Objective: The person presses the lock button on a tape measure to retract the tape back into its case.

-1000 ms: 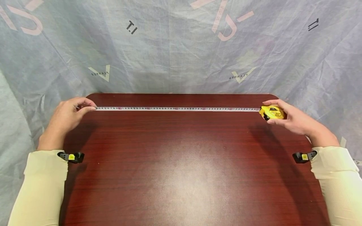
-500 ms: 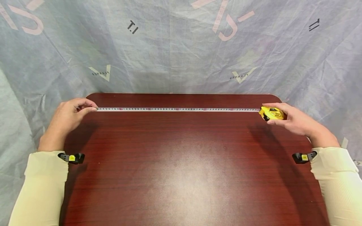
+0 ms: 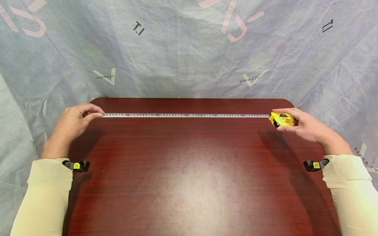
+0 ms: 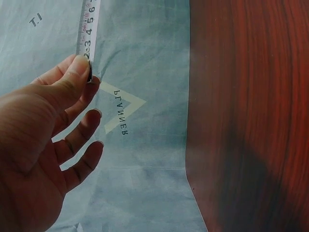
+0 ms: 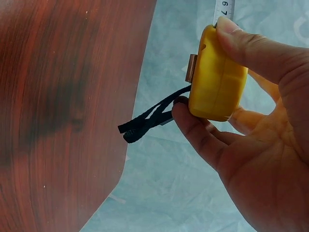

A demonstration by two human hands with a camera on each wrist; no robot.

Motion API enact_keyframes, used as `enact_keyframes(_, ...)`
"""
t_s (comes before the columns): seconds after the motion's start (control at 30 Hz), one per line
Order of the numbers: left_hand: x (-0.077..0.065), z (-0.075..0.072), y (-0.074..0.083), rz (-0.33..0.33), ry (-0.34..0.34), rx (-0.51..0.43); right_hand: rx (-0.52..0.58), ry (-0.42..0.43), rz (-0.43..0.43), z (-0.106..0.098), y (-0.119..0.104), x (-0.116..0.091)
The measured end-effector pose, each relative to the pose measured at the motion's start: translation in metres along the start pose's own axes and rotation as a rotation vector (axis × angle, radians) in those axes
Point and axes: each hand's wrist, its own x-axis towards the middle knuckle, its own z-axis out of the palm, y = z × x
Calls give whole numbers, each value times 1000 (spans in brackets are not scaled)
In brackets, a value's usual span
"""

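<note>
A yellow tape measure [image 3: 284,120] is gripped in my right hand [image 3: 310,126], thumb on one side and fingers round the other. Its white blade [image 3: 177,115] runs out straight across the head view to my left hand [image 3: 73,119]. In the left wrist view, thumb and index finger pinch the blade's end [image 4: 88,63] just below the 2 mark, the other fingers loosely bent. Seen in the right wrist view, the yellow case [image 5: 217,77] has a metal clip [image 5: 191,67] and a black wrist strap [image 5: 149,118] hanging from it. Both hands hold the tape above the table.
Below lies a dark red wood-grain table [image 3: 189,170] with rounded far corners. Behind it hangs a grey printed sheet [image 3: 177,49], which also comes down at both sides. A small black camera sits at each cuff, left [image 3: 79,166] and right [image 3: 311,165].
Both hands have come slightly closer together, the left moving right and the right moving left. The stretch of blade between them is a little shorter. Both holds stay the same.
</note>
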Motion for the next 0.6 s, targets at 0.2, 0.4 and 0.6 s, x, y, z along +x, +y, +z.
enact_keyframes(0.2,-2,1,1,-2,-4,-3,-3,-1,20,2,-3,0)
enact_keyframes(0.4,-3,2,2,9,4,5,-15,10,21,5,-3,1)
enact_keyframes(0.6,-3,2,3,13,9,1,-2,18,5,8,-4,1)
